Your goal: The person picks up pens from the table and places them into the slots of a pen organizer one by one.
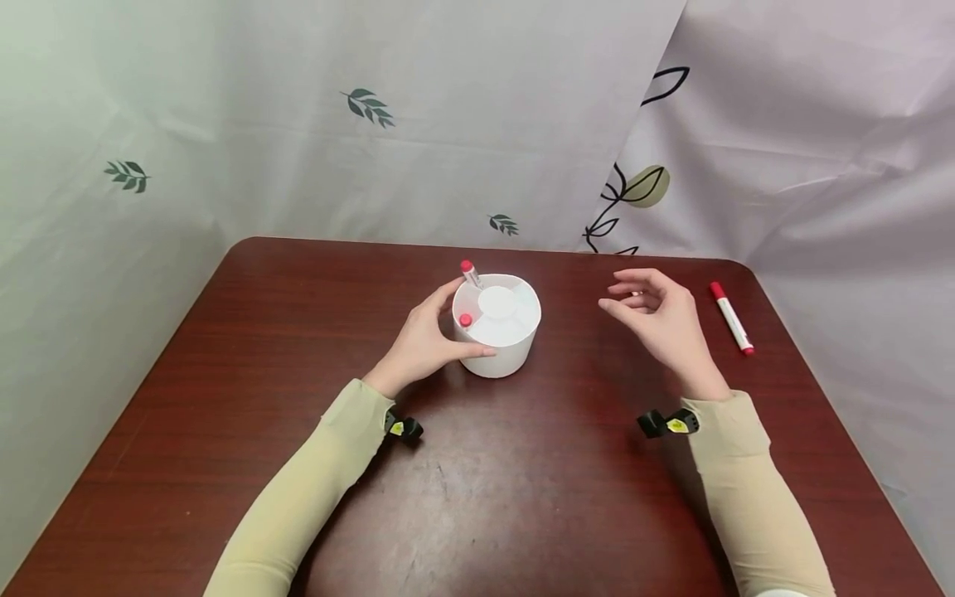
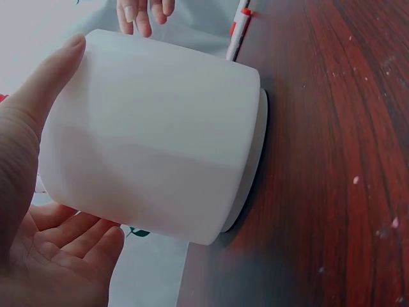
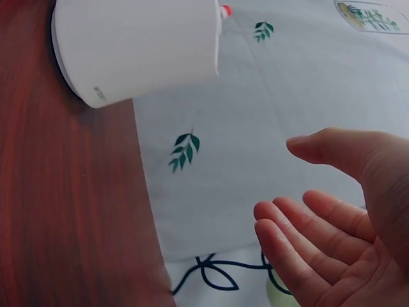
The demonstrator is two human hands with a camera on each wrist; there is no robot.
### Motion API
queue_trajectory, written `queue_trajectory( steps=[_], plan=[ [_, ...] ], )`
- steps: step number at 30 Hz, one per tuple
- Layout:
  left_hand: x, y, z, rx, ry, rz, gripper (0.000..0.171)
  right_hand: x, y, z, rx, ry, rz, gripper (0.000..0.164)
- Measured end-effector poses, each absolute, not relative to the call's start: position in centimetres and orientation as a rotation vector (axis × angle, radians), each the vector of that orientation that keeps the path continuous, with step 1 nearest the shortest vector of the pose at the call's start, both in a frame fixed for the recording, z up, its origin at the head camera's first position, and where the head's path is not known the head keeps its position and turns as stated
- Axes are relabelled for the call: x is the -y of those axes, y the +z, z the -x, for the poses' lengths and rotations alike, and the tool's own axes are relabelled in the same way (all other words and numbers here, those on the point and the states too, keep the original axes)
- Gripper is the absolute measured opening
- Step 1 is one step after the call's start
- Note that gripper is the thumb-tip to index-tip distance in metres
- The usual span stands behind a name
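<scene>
A white round pen holder (image 1: 501, 358) with several compartments stands on the table in the head view. Two red-capped markers stand in it, one marker (image 1: 472, 274) leaning at its back left and another, mostly hidden, whose red end (image 1: 466, 320) shows at the left. My left hand (image 1: 425, 336) holds the pen holder from the left, thumb along its near wall and fingers round the other side. In the left wrist view the pen holder's wall (image 2: 153, 128) fills the middle. To its right, my right hand (image 1: 660, 319) hovers with fingers loosely bent, nothing in its grasp.
A red-and-white marker (image 1: 732, 319) lies near the right edge of the dark wooden table (image 1: 477, 497). Beyond the pen holder in the left wrist view, two marker ends (image 2: 239, 33) show near the top. A pale leaf-patterned curtain (image 1: 418, 174) hangs behind the table.
</scene>
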State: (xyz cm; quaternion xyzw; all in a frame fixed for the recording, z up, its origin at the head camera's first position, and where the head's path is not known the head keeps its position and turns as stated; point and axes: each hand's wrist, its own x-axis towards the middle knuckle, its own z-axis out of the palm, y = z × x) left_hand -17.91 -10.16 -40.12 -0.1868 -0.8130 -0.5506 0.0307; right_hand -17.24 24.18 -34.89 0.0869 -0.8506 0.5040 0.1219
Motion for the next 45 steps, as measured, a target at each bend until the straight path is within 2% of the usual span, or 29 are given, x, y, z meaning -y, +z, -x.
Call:
queue_trajectory(
  steps=[11, 23, 34, 45],
  plan=[
    [10.2, -40.2, 18.0, 2.522, -1.674, 0.563, 0.105, -24.7, -31.8, 16.4, 2.425, 1.489, -0.184, 0.039],
    [10.2, -40.1, 18.0, 2.526, -1.688, 0.559, 0.105, -28.2, -32.4, 18.5, 2.412, 1.446, -0.117, 0.041],
    [10.2, -40.2, 18.0, 2.520, -1.698, 0.555, 0.104, -30.1, -34.1, 19.9, 2.547, 1.289, 0.045, 0.055],
    [10.2, -40.0, 17.9, 2.542, -1.698, 0.547, 0.105, -32.7, -38.1, 21.1, 2.701, 1.175, 0.136, 0.066]
  ],
)
